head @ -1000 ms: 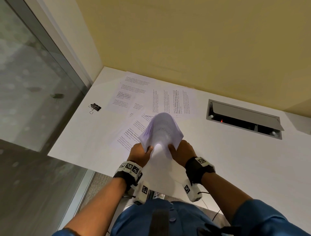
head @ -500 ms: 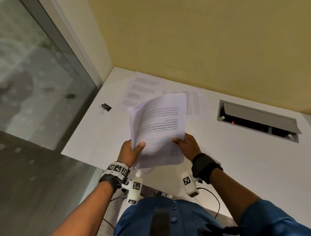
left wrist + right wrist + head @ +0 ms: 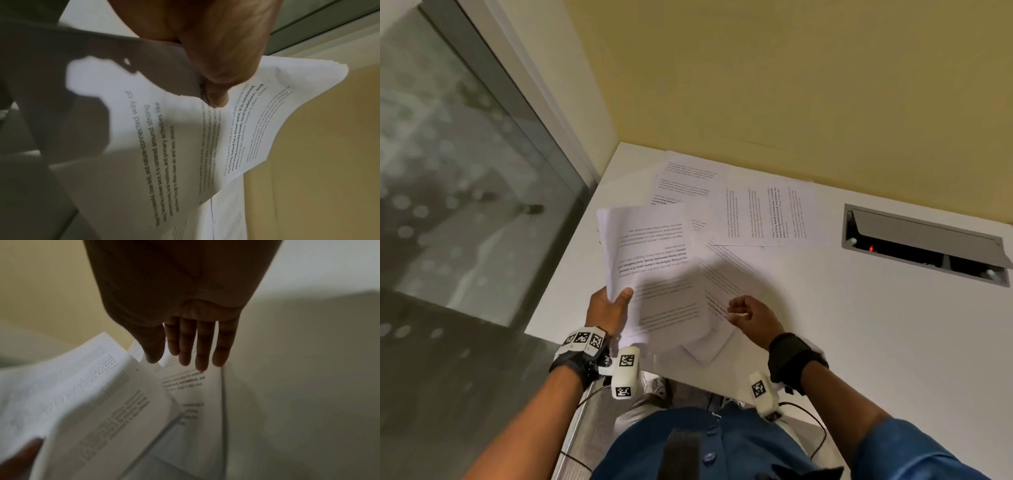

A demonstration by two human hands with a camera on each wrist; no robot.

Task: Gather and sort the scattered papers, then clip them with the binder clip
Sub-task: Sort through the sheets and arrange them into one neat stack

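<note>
Your L hand [image 3: 607,310] grips the paper stack [image 3: 654,263], thumb on top. R hand [image 3: 751,317]: fingers straight, empty, above loose sheets [image 3: 736,281].

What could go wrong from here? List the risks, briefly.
1. The left hand alone grips the stack by one edge, and the sheets bow and fan, so some could slip out.
2. The sheets under the reaching right hand overhang the front edge of the table; a careless pull might drop them.
3. The far pages lie turned sideways and could end up clipped in mixed orientation.
</note>
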